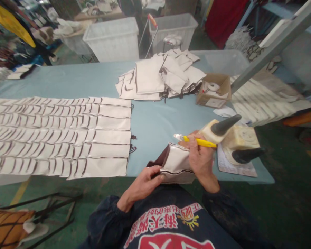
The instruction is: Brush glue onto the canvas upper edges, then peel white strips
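Pale blue covering spreads over the long table, with a green floor below it and white plastic bins in the upper middle of the frame. Red and white characters are printed across the dark apron at the bottom centre, but they appear upside down and I cannot read them; a printed sheet under the tools at the right is too small to read.

At the lower centre, over the table's near edge, sits the cream pouch with dark piping. Its long axis runs roughly left to right, tilting up toward the right, and its dark-lined open end faces left.

The left hand grips that open end, fingers curled together and the thumb pressed on the pouch's lower edge. The right hand rests on the pouch's right part, its fingers closed around a yellow pen-like tool whose pale tip points left, toward the middle of the frame.

Just right of the hands stand 2 cream blocks with dark horn-shaped points. Rows of overlapped flat pouches fill the left of the frame, a loose heap of pouches lies at the upper centre, and a small cardboard box sits beside it.
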Available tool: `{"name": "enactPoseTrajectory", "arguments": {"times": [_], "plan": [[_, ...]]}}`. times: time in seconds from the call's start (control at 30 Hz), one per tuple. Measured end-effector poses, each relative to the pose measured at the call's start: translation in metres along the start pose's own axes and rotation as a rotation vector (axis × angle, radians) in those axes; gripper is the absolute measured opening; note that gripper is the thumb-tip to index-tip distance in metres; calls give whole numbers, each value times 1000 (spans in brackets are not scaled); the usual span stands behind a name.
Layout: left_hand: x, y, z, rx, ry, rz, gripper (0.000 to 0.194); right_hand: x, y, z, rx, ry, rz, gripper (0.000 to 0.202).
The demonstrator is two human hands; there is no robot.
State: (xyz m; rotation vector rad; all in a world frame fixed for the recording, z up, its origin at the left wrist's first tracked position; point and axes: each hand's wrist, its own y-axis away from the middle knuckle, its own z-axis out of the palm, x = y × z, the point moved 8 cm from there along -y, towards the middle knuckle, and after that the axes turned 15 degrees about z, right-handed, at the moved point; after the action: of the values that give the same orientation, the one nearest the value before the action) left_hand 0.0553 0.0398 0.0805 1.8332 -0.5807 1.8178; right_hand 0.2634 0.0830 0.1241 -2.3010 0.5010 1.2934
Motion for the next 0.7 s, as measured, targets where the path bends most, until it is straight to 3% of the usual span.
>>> {"name": "enactPoseTrajectory", "arguments": {"times": [0.17, 0.43, 0.57, 0.7], "plan": [[8, 4, 7, 13, -186, 98, 30, -2, 12, -19, 61, -139, -8, 29], [19, 16, 4, -28, -416, 261, 30, -51, 56, -53, -298, -131, -265, 21], [28, 19, 10, -93, -510, 342, 26, -82, 68, -50, -402, -122, -436, 20], [28, 21, 13, -130, -553, 343, 23, -91, 78, -41, -506, -161, -467, 22]]}}
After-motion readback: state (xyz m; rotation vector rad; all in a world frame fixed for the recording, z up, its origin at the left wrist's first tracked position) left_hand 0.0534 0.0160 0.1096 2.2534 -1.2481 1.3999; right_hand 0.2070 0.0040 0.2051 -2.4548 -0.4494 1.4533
